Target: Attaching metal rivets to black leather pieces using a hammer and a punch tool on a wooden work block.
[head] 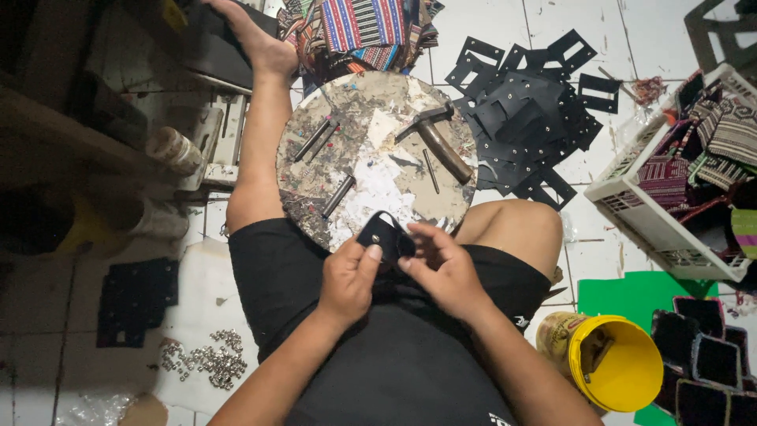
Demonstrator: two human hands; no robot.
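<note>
Rivets (206, 360), small and silver, lay in a loose heap on the floor at your far left, just below a flat black punched sheet (135, 300). Above these, a jar with a pale lid (174, 149) lay on its side by the dark shelf.

Your left leg ran up beside the round work block (371, 154), which sat between your knees. Its top was scarred and covered in paper scraps. Three metal punches (338, 195) lay on its left half, a thin nail lay near its centre, and a hammer (436, 136) rested on its right half with the head pointing up and left.

Your left hand (347, 280) was at the near edge of the block, thumb and fingers pinched on the left side of a small black leather piece (385, 237). The piece was folded and held just above your lap, touching both hands. Your right hand (441, 264) gripped the same piece from the right, fingertips curled on its edge.

Beyond the block, striped woven cloth (363, 28) was stacked at the top. Right of the hammer, a pile of black cut-out pieces (524, 110) spread over the white tiles. A yellow bucket (623, 367) stood just beside your right thigh, next to a green sheet (623, 293). A white basket (643, 213) holding woven fabric items sat at your far right.
</note>
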